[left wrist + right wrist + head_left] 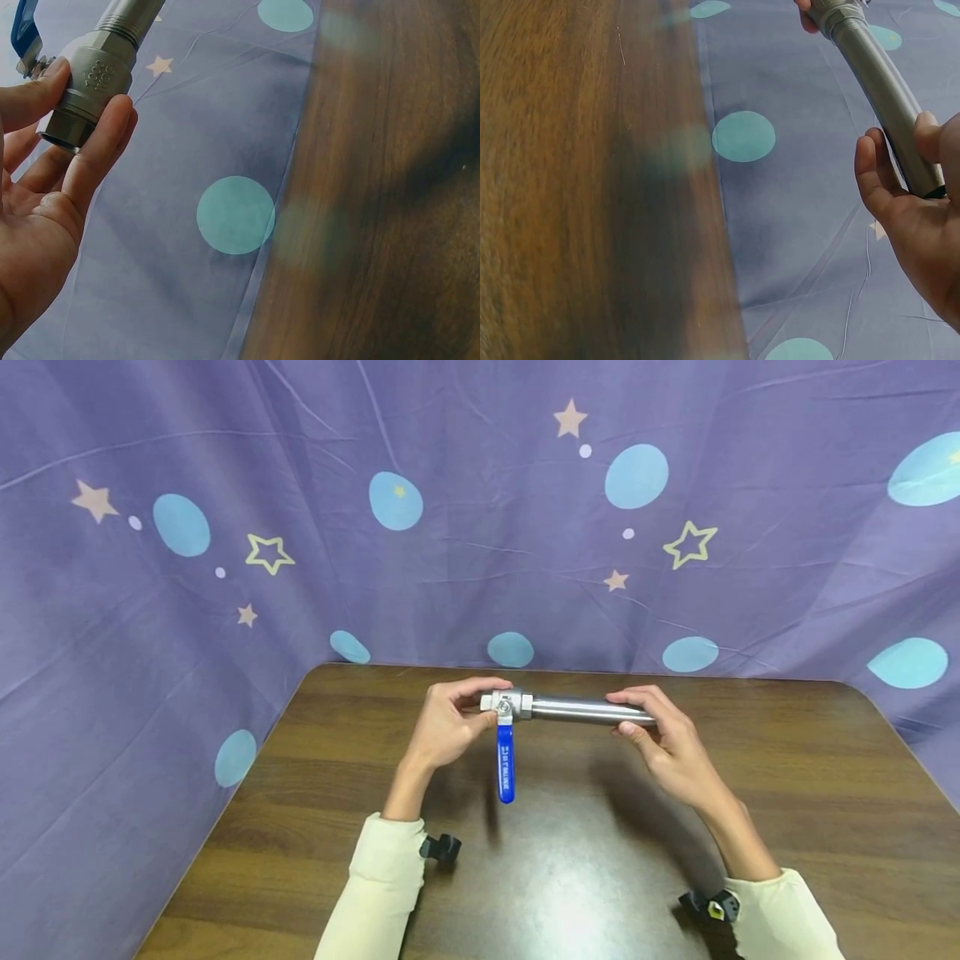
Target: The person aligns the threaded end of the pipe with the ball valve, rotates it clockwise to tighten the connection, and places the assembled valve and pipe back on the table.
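A metal ball valve [517,703] with a blue lever handle [506,764] is held above the table, its handle pointing toward me. A straight steel pipe [573,708] extends from the valve's right side, and threads show where the two meet in the left wrist view. My left hand [446,722] grips the valve body [94,82] between thumb and fingers; raised lettering shows on it. Near the pipe's far right end my right hand [667,747] holds the tube [889,97], thumb on one side and fingers on the other. The pipe's right end is partly hidden by that hand.
Below lies a brown wooden table [300,810] with rounded far corners. A purple curtain [465,593] with stars and blue dots hangs behind it and along the left. Dark wrist cameras [441,848] are strapped over the pale sleeves [378,877].
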Available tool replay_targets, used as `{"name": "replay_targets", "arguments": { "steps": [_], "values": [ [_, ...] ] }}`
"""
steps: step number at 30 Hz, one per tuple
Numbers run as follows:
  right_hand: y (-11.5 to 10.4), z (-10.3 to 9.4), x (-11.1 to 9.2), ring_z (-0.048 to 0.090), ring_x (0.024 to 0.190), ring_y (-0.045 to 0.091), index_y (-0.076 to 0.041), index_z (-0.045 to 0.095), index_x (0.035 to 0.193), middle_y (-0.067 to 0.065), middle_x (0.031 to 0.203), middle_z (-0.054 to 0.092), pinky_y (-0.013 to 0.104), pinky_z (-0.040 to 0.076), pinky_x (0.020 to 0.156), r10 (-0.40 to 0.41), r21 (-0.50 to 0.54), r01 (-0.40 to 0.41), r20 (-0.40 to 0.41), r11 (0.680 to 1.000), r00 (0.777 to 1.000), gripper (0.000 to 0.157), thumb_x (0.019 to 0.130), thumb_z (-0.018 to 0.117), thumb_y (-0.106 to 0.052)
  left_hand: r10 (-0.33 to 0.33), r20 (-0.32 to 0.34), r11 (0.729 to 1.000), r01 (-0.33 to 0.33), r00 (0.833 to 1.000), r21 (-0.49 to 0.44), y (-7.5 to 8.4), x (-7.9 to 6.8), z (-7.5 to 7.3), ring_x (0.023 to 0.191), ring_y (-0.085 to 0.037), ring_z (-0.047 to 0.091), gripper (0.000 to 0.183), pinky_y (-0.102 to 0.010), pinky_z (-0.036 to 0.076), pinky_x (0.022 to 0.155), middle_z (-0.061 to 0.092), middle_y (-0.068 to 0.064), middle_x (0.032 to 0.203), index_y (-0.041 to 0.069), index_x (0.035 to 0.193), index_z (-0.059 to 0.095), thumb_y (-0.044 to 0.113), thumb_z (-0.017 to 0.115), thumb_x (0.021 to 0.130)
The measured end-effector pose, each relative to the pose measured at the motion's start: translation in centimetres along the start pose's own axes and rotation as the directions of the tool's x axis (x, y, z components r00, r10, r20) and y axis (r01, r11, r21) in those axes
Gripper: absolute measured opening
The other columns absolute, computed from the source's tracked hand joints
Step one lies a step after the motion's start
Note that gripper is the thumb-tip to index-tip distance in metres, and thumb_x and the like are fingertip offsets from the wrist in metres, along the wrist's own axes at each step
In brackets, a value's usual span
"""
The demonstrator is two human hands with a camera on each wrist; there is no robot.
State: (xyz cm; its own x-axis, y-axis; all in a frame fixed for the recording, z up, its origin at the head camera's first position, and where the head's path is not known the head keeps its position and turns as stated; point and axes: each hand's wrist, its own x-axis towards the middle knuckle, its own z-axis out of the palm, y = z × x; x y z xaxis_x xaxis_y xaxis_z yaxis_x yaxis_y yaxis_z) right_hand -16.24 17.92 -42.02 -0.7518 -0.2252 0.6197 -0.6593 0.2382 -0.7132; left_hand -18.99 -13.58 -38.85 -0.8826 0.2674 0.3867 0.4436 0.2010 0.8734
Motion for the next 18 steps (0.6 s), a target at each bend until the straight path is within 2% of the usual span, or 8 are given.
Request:
{"name": "replay_targets", "arguments": {
  "steps": [5, 9, 13, 18],
  "values": [
    [-0.23, -0.10, 0.09, 0.059, 0.118, 0.004, 0.000, 0.068, 0.133, 0.013, 0.132, 0.064, 0.009, 0.053, 0.086, -0.019, -0.046, 0.019, 0.003, 0.999, 1.000, 0.049, 0.088, 0.072, 0.020, 0.006, 0.001, 1.000, -0.006, 1.000, 0.012, -0.10, 0.04, 0.03, 0.089, -0.016, 0.077, 0.044, -0.027, 0.065, 0.077, 0.080, -0.022, 0.119, -0.001, 0.123, 0.078, -0.015, 0.074, 0.081],
    [-0.30, -0.10, 0.18, 0.056, 0.127, 0.006, 0.001, 0.068, 0.129, 0.011, 0.137, 0.060, 0.008, 0.051, 0.090, -0.033, -0.047, 0.033, 0.006, 0.998, 0.999, 0.047, 0.087, 0.072, 0.021, 0.011, -0.003, 1.000, -0.011, 1.000, 0.018, -0.16, 0.17, 0.04, 0.091, -0.019, 0.077, 0.045, -0.027, 0.066, 0.079, 0.080, -0.021, 0.119, -0.001, 0.123, 0.078, -0.015, 0.074, 0.081],
    [-0.27, -0.01, 0.15, 0.054, 0.127, 0.005, 0.001, 0.069, 0.125, 0.010, 0.137, 0.058, 0.007, 0.050, 0.090, -0.036, -0.056, 0.036, 0.002, 0.998, 0.999, 0.043, 0.087, 0.071, 0.021, 0.009, -0.009, 1.000, -0.009, 1.000, 0.023, -0.09, 0.16, 0.00, 0.090, -0.019, 0.077, 0.045, -0.027, 0.065, 0.079, 0.080, -0.021, 0.119, 0.000, 0.122, 0.078, -0.016, 0.074, 0.080],
    [-0.11, 0.11, 0.10, 0.054, 0.125, 0.004, 0.003, 0.069, 0.121, 0.012, 0.129, 0.060, 0.008, 0.048, 0.098, -0.069, -0.068, 0.069, -0.005, 0.995, 0.998, 0.041, 0.085, 0.070, 0.024, -0.002, -0.006, 1.000, 0.002, 1.000, 0.023, -0.06, 0.02, 0.01, 0.089, -0.018, 0.076, 0.045, -0.025, 0.065, 0.077, 0.080, -0.021, 0.119, 0.000, 0.122, 0.078, -0.016, 0.074, 0.080]
  ]
}}
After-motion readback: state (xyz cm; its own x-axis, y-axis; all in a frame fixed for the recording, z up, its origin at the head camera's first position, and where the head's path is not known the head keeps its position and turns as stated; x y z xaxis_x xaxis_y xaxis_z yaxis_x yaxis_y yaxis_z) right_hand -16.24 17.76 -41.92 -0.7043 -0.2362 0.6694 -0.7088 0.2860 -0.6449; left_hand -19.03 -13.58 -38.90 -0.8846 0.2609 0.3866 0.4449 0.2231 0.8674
